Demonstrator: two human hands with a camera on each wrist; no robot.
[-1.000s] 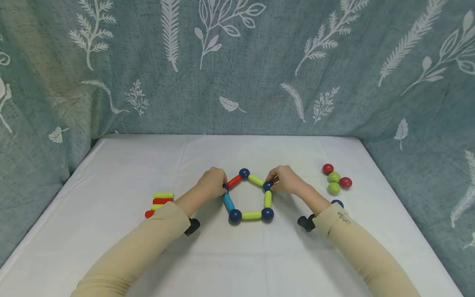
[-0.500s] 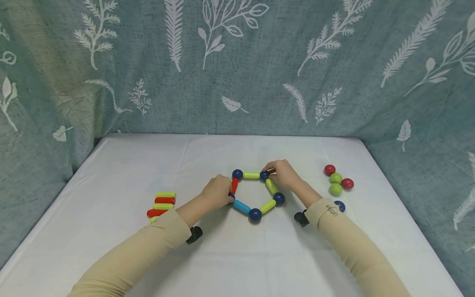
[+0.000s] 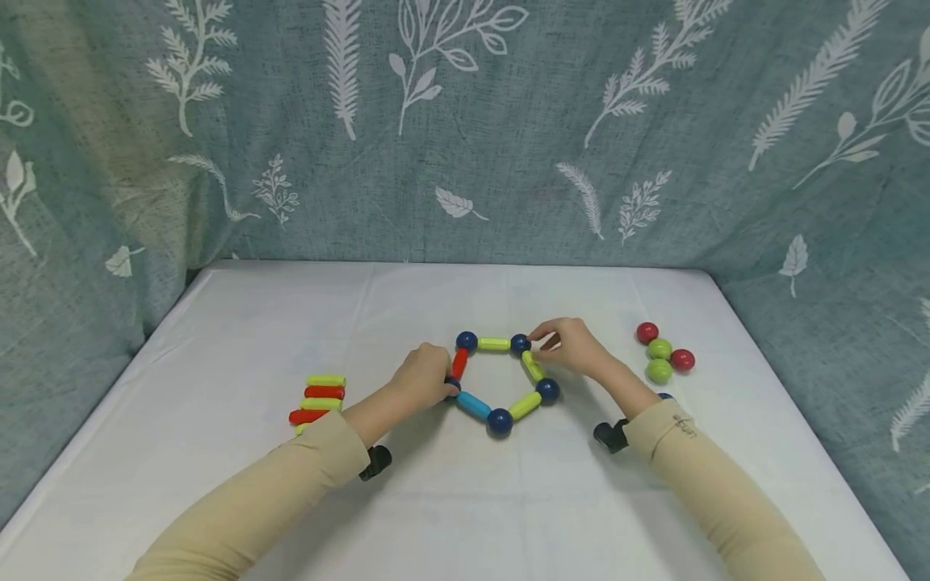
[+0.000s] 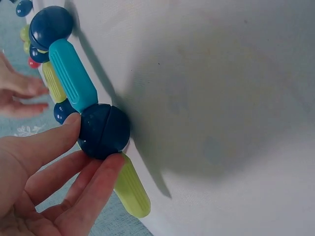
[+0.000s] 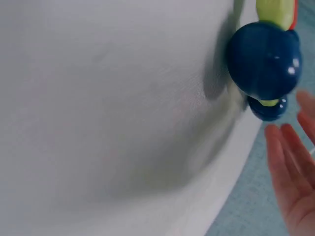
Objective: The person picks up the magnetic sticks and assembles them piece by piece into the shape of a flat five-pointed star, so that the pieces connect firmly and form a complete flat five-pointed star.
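Observation:
A ring of dark blue balls joined by rods lies on the white table: a red rod (image 3: 459,364), a light blue rod (image 3: 474,406) and several lime rods (image 3: 494,344). My left hand (image 3: 421,378) pinches the ring's left ball (image 3: 452,387); in the left wrist view its thumb and fingertips grip that ball (image 4: 104,131), from which a light blue rod (image 4: 74,74) and a lime rod (image 4: 132,188) extend. My right hand (image 3: 576,349) is beside the back right ball (image 3: 520,344), fingers spread and holding nothing; the right wrist view shows it (image 5: 294,182) apart from the balls.
Loose lime and red rods (image 3: 324,392) lie left of the ring, partly behind the left sleeve. At the right are red balls (image 3: 682,360) and green balls (image 3: 659,371), with a blue ball mostly hidden by the right arm. A patterned curtain (image 3: 407,202) hangs behind.
The ring has turned clockwise from its position a second ago, with the left hand still gripping a ball. My right hand has let go of its ball and drawn slightly right.

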